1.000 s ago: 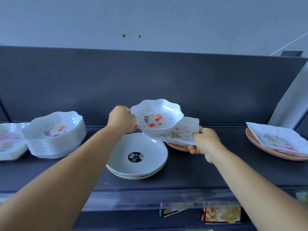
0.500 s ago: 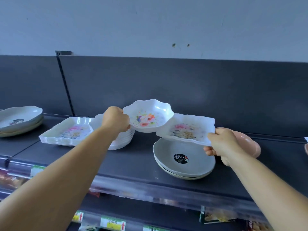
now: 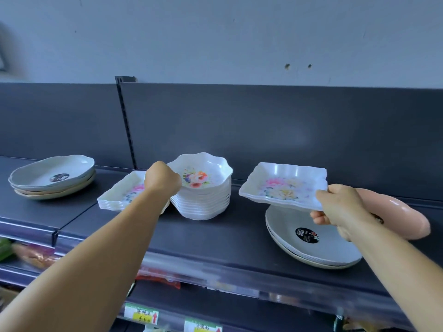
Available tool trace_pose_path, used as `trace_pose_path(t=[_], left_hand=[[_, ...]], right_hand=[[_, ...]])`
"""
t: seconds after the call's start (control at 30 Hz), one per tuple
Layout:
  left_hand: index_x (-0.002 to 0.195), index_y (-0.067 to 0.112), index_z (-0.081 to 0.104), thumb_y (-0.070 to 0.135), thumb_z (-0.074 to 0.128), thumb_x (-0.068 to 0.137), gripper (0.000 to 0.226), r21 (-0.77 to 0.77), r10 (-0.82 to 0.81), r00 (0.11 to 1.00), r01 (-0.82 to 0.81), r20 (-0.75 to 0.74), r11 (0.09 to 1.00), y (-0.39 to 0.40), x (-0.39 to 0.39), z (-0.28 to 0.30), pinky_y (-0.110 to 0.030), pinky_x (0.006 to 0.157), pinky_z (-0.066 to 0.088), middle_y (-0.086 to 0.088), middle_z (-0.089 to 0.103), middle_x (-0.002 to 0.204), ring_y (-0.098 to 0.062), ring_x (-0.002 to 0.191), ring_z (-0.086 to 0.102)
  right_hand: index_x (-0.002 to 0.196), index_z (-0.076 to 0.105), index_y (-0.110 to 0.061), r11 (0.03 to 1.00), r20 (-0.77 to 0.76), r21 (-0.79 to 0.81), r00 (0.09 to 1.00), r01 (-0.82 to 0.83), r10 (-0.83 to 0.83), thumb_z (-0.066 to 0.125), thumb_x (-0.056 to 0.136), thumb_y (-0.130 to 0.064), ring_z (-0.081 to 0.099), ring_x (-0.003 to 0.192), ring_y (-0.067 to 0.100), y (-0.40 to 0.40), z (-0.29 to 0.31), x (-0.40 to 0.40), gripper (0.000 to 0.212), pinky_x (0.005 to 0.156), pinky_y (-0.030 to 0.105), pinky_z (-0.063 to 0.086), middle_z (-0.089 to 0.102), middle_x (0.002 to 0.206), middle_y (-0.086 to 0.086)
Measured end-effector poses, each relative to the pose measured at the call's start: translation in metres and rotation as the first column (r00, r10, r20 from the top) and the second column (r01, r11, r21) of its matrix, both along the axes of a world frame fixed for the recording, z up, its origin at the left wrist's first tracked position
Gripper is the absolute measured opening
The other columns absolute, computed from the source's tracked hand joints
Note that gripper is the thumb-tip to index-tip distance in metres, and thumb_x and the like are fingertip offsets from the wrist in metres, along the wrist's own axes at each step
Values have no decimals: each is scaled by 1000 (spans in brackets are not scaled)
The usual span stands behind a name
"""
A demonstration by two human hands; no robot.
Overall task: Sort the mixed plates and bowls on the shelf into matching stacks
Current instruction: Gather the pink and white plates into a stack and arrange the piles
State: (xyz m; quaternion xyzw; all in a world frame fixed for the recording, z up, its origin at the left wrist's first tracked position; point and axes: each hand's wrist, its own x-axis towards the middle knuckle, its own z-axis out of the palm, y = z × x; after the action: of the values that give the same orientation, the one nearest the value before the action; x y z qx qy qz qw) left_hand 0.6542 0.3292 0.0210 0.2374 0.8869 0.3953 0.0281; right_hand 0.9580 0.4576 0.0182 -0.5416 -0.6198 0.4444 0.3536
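My left hand [image 3: 163,179] grips the near rim of a white scalloped floral bowl [image 3: 202,174], which sits on top of a stack of matching bowls [image 3: 203,203]. Just left of that stack lies a stack of white square floral plates [image 3: 122,196], partly hidden by my left arm. My right hand [image 3: 340,207] pinches the right corner of a square floral plate [image 3: 282,185] and holds it in the air above a stack of grey round plates [image 3: 318,245].
A pink dish [image 3: 402,216] lies behind my right hand. Another stack of grey and cream round plates [image 3: 52,176] sits at the far left. The dark shelf [image 3: 215,238] has a clear front rail; a lower shelf shows price tags and packaged goods.
My left hand carried the scalloped bowl left and down onto the stack of matching bowls. My right hand holds the square plate further right, apart from the bowl. My view has turned left.
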Motion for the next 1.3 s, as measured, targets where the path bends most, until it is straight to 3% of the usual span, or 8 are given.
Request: trace_pose_path(t=[0.13,0.33,0.47,0.63,0.93,1.13,1.2,1.3], left_hand=[[62,10,30,-8,43,83,31,-102,-8,999,3,-49,995,4,-9,-2,-23,45,21,-4,33,58,-18,49,25],[59,12,25,-4,41,85,34,-222,-91,991,68,-95,973,3,-12,-4,-24,45,22,-3,31,65,-19,50,24],[62,9,32,-3,40,83,26,-221,-131,989,115,-62,968,2,-15,-4,-26,45,23,-11,40,86,-17,52,30],[58,12,28,-5,41,83,33,-147,-112,982,90,-150,985,6,-26,-5,-26,47,24,-2,32,60,-20,53,28],[60,14,22,8,46,86,35,-115,-189,979,180,-75,977,-1,-28,-9,-27,47,17,0,26,59,-18,53,23],[62,17,26,6,35,91,33,150,-182,979,167,90,974,-11,-22,0,-26,50,18,2,28,61,-17,57,21],[69,12,45,25,34,93,29,346,-227,959,157,171,925,-21,-23,9,-27,57,30,-1,48,66,-20,64,36],[78,10,58,51,33,83,48,339,-340,919,260,201,904,-39,-28,20,-31,72,41,-6,66,78,-20,72,53]], right_hand=[[102,60,3,1000,-7,14,1000,26,-25,41,95,-7,56,51,24,-9,3,-11,22,48,30,48,60,67,15],[99,62,1,999,-49,32,998,39,-37,41,93,-6,56,52,23,-17,12,-26,23,49,31,49,60,69,14],[96,62,0,998,-63,57,998,14,-11,41,93,-6,56,52,24,-18,19,-35,22,49,31,48,61,68,14],[89,62,-4,996,-80,81,996,-31,37,43,93,-7,58,54,23,-13,27,-49,19,50,31,50,61,71,12],[87,62,-7,981,-99,91,978,-174,182,43,93,-7,59,55,20,-10,36,-81,20,49,30,50,62,76,9],[81,61,-11,960,-87,116,960,-255,266,43,92,-6,60,58,21,-21,42,-107,22,50,30,51,64,79,10],[82,63,-9,955,-79,113,956,-274,283,43,92,-6,60,57,21,-29,42,-118,22,49,30,50,65,78,11],[91,65,-4,944,-54,117,947,-310,317,43,91,-6,61,56,20,-45,43,-141,22,49,29,51,66,79,12]])
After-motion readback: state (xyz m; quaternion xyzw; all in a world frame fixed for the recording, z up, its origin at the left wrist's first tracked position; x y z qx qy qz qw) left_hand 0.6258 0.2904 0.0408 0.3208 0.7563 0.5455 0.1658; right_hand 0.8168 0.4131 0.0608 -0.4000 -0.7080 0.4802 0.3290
